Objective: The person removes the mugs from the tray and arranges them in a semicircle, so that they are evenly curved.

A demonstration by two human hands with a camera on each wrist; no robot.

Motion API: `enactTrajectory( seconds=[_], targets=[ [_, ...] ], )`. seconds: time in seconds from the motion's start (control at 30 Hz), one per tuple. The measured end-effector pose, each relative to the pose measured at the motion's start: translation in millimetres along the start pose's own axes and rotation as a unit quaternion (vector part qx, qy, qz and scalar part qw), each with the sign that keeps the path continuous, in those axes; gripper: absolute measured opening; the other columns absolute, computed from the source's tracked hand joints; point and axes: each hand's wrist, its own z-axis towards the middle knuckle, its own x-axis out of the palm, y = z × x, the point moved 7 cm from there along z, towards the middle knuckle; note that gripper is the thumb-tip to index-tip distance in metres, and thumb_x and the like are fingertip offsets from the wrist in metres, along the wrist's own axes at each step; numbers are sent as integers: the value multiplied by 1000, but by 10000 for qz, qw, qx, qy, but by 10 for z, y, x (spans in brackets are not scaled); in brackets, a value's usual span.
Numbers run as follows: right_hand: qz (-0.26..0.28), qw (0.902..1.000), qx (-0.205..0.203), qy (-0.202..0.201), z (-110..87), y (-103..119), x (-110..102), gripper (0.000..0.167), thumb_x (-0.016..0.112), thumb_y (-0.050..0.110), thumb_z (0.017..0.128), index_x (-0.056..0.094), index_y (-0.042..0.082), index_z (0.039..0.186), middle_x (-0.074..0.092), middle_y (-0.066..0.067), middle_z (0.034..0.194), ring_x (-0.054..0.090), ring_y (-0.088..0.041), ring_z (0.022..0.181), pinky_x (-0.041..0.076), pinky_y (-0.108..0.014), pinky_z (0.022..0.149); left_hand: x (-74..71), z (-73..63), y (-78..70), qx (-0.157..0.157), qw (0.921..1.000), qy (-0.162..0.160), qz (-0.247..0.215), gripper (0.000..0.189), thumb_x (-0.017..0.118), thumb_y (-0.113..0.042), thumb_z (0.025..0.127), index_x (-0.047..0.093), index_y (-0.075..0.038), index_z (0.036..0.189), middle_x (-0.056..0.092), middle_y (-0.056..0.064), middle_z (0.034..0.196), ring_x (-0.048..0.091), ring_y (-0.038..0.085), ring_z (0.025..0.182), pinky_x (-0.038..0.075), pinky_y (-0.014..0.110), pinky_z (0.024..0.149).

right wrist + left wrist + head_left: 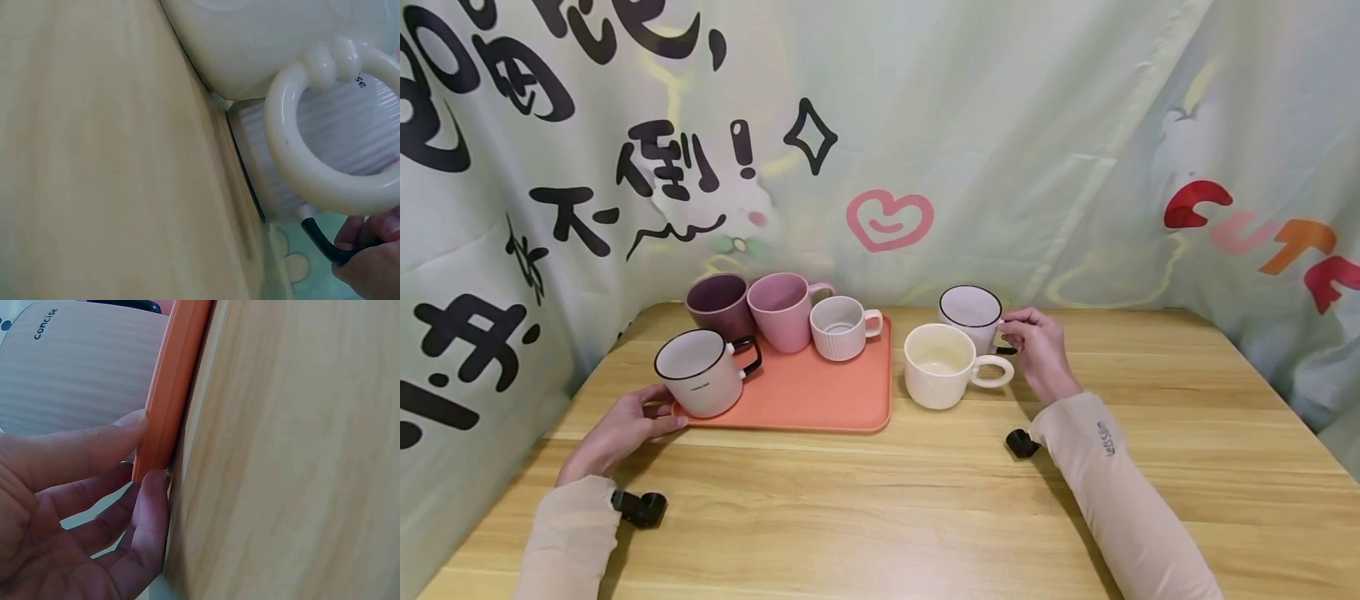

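Note:
At the near left corner of the orange-pink tray (pixel 816 404), my left hand (pixel 628 429) pinches the rim, thumb on top and fingers beneath it. Just inside that corner stands a white enamel-style mug (pixel 702 385) with a black rim and black handle. My right hand (pixel 1037 346) grips the black handle of a similar white mug (pixel 972 308) standing to the right of the tray. In front of that mug is a cream mug (pixel 934 377) with a ring handle, which partly covers it. The ring handle (pixel 281 131) crosses in front of the gripped mug in the right wrist view.
A dark purple mug (pixel 721 310), a pink mug (pixel 782 312) and a small ribbed white cup (pixel 838 333) line the tray's back side. The wooden table (pixel 865 517) ends at a printed curtain (pixel 1000 167) behind.

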Motion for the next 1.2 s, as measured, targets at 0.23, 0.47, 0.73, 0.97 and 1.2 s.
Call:
enactTrajectory(
  seconds=[0.23,0.47,0.73,0.97,1.2],
  targets=[
    [-237,9976,340,546,-34,-42,51,32,54,-19,92,68,6,79,60,-2,78,48,-12,65,44,-20,65,0,10,6,86,9999,42,40,65,72,-10,95,39,20,141,50,38,134,55,42,114,46,15,78],
    [-1415,9842,276,1032,-69,-13,61,12,58,-6,97,63,5,100,60,-1,92,54,-16,79,47,-23,73,-18,1,11,34,10000,-30,69,63,73,-12,94,42,19,139,53,36,131,56,40,112,46,15,76],
    [-2837,9376,-88,2009,-149,38,79,12,63,3,98,67,-7,105,65,-5,105,56,-17,101,44,-27,90,-26,-7,18,-40,9999,-55,135,62,72,-11,95,41,19,139,52,37,131,56,40,112,45,16,76],
    [-3537,9024,-66,2460,-221,81,71,19,67,10,96,67,-9,97,62,-21,129,48,-35,128,26,-53,112,-12,-5,12,-33,9999,-25,113,63,73,-12,95,41,19,139,53,36,131,56,40,112,47,19,79],
    [-3477,8991,220,2650,-239,106,26,16,70,5,92,68,8,76,53,-31,140,39,-45,138,18,-63,114,-8,15,13,-89,9998,13,157,63,72,-13,95,40,19,140,52,36,132,55,41,113,48,23,82]
  ],
)
